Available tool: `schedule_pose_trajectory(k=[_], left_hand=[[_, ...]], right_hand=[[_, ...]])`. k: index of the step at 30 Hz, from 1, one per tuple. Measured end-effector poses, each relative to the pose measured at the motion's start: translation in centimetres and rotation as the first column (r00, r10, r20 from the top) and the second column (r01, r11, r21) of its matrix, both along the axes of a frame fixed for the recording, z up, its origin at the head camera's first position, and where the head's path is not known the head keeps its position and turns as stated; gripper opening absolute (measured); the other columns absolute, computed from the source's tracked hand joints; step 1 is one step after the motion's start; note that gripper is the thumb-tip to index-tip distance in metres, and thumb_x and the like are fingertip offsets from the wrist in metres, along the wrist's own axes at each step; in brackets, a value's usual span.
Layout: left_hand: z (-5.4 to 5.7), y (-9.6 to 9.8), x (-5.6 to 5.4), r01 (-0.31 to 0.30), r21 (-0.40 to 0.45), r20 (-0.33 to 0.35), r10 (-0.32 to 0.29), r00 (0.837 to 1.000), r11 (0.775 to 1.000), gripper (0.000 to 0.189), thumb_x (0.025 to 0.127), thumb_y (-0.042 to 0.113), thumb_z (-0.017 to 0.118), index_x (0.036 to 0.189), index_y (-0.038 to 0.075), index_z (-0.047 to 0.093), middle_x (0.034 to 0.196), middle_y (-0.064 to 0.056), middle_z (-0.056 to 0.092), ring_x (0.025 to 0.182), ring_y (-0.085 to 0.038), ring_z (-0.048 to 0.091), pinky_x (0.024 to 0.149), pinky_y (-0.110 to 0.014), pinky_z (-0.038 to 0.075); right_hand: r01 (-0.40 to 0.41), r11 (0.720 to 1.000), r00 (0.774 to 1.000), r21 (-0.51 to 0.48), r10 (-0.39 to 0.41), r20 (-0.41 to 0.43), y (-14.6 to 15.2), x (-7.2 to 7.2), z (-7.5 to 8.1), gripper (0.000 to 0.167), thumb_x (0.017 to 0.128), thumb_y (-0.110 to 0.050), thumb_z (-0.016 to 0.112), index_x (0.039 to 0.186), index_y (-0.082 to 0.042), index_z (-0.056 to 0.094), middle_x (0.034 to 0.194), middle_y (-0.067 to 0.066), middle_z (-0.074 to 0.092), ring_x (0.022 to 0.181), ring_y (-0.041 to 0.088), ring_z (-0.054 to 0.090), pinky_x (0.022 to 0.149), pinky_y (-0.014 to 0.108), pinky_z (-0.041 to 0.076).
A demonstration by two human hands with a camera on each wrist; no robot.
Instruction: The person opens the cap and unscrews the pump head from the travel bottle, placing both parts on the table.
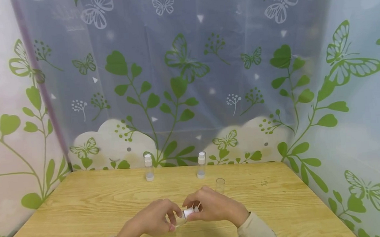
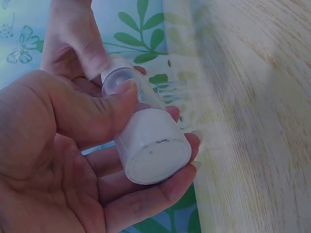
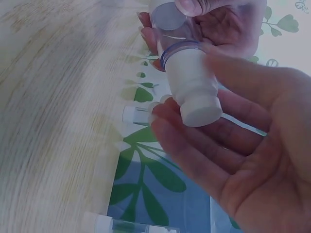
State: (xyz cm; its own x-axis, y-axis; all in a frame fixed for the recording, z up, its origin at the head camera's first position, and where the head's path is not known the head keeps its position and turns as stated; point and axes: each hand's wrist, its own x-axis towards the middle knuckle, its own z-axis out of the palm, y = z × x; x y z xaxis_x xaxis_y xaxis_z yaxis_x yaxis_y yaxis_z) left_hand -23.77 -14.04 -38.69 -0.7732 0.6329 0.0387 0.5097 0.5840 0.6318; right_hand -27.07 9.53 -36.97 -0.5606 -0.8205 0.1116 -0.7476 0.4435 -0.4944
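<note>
Head view: we see a bottle [image 1: 189, 212] held between two hands over the table [image 1: 110, 198].
The left hand [image 1: 158, 216] grips its base end, the right hand [image 1: 212, 204] its white top; beyond, we see a clear cap [image 1: 220, 186] and two standing bottles [image 1: 149, 168].

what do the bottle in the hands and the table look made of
Bottle: probably plastic; its opaque white ends look smooth and moulded, its clear body glossy, though glass is possible there. Table: wood or wood-effect laminate, smooth-looking, going by the yellowish grain.
</note>
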Motion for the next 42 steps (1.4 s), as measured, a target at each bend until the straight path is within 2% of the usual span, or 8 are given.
schedule_pose_trajectory(k=[4, 6, 10, 13, 22, 28, 36, 42], left_hand=[[0.04, -0.03, 0.05, 0.005, 0.001, -0.011, -0.005, 1.0, 1.0, 0.035, 0.077, -0.009, 0.074, 0.112, 0.0, 0.074, 0.083, -0.003, 0.078, 0.064, -0.001, 0.066, 0.069, -0.024, 0.06], [0.05, 0.0, 0.06, 0.005, 0.001, -0.012, -0.005, 1.0, 1.0, 0.036, 0.077, -0.009, 0.074, 0.112, -0.001, 0.074, 0.084, -0.003, 0.078, 0.065, -0.001, 0.066, 0.067, -0.022, 0.059], [0.12, 0.06, 0.08, 0.002, -0.002, -0.009, -0.002, 1.0, 1.0, 0.035, 0.076, -0.01, 0.074, 0.111, 0.0, 0.074, 0.084, -0.003, 0.077, 0.065, -0.002, 0.066, 0.066, -0.02, 0.056], [0.16, 0.07, 0.1, 0.001, -0.006, -0.01, -0.001, 1.0, 1.0, 0.036, 0.076, -0.01, 0.073, 0.11, 0.001, 0.075, 0.083, -0.002, 0.077, 0.064, -0.002, 0.066, 0.065, -0.02, 0.056], [0.17, 0.03, 0.06, 0.006, -0.018, -0.021, -0.006, 1.0, 1.0, 0.036, 0.074, -0.01, 0.072, 0.108, 0.002, 0.075, 0.08, 0.0, 0.077, 0.064, -0.002, 0.066, 0.066, -0.021, 0.056], [0.11, 0.01, 0.08, -0.005, -0.031, -0.031, 0.004, 1.0, 1.0, 0.036, 0.073, -0.011, 0.072, 0.107, 0.002, 0.075, 0.079, 0.001, 0.076, 0.065, -0.002, 0.065, 0.066, -0.022, 0.055], [0.1, -0.06, 0.08, -0.017, -0.025, -0.029, 0.016, 0.999, 1.0, 0.038, 0.073, -0.011, 0.072, 0.109, 0.0, 0.074, 0.079, 0.001, 0.076, 0.064, -0.002, 0.065, 0.064, -0.021, 0.055], [0.1, -0.21, 0.04, -0.009, -0.013, -0.034, 0.008, 0.999, 1.0, 0.037, 0.074, -0.008, 0.074, 0.11, 0.001, 0.074, 0.083, -0.003, 0.077, 0.065, -0.001, 0.066, 0.068, -0.025, 0.059]], right_hand=[[-0.027, 0.999, 1.0, -0.024, 0.027, 0.0, 0.22, -0.33, -0.2, 0.026, 0.108, -0.02, 0.054, 0.112, -0.006, 0.075, 0.102, 0.007, 0.079, 0.083, 0.002, 0.072, 0.075, 0.013, 0.056], [-0.046, 0.999, 0.998, -0.028, 0.047, 0.044, 0.34, -0.48, -0.32, 0.031, 0.11, -0.02, 0.048, 0.106, -0.005, 0.075, 0.095, 0.009, 0.078, 0.077, 0.006, 0.073, 0.071, 0.014, 0.056], [-0.053, 0.998, 0.976, -0.044, 0.061, 0.211, 0.49, -0.67, -0.58, 0.032, 0.11, -0.017, 0.047, 0.1, -0.002, 0.073, 0.09, 0.016, 0.076, 0.071, 0.019, 0.076, 0.066, 0.02, 0.06], [-0.045, 0.997, 0.958, -0.065, 0.061, 0.279, 0.46, -0.79, -0.75, 0.029, 0.109, -0.015, 0.049, 0.104, 0.0, 0.074, 0.094, 0.019, 0.076, 0.07, 0.018, 0.076, 0.067, 0.025, 0.062], [-0.062, 0.997, 0.98, -0.037, 0.068, 0.187, 0.41, -0.71, -0.78, 0.023, 0.105, -0.014, 0.059, 0.118, -0.002, 0.074, 0.107, 0.01, 0.079, 0.072, 0.004, 0.074, 0.074, 0.015, 0.058], [-0.034, 0.999, 0.992, -0.017, 0.036, 0.122, 0.21, -0.49, -0.6, 0.018, 0.098, -0.01, 0.069, 0.114, -0.008, 0.076, 0.11, 0.002, 0.078, 0.092, -0.004, 0.068, 0.078, 0.015, 0.057], [0.018, 0.999, 0.993, -0.034, -0.014, 0.114, 0.05, -0.47, -0.58, 0.021, 0.089, -0.008, 0.08, 0.109, -0.013, 0.075, 0.106, -0.003, 0.073, 0.09, -0.005, 0.062, 0.076, 0.015, 0.056], [0.044, 0.997, 0.989, -0.065, -0.034, 0.141, 0.2, -0.57, -0.82, 0.029, 0.09, -0.01, 0.079, 0.118, -0.011, 0.071, 0.118, 0.004, 0.07, 0.1, 0.002, 0.064, 0.079, 0.016, 0.057]])
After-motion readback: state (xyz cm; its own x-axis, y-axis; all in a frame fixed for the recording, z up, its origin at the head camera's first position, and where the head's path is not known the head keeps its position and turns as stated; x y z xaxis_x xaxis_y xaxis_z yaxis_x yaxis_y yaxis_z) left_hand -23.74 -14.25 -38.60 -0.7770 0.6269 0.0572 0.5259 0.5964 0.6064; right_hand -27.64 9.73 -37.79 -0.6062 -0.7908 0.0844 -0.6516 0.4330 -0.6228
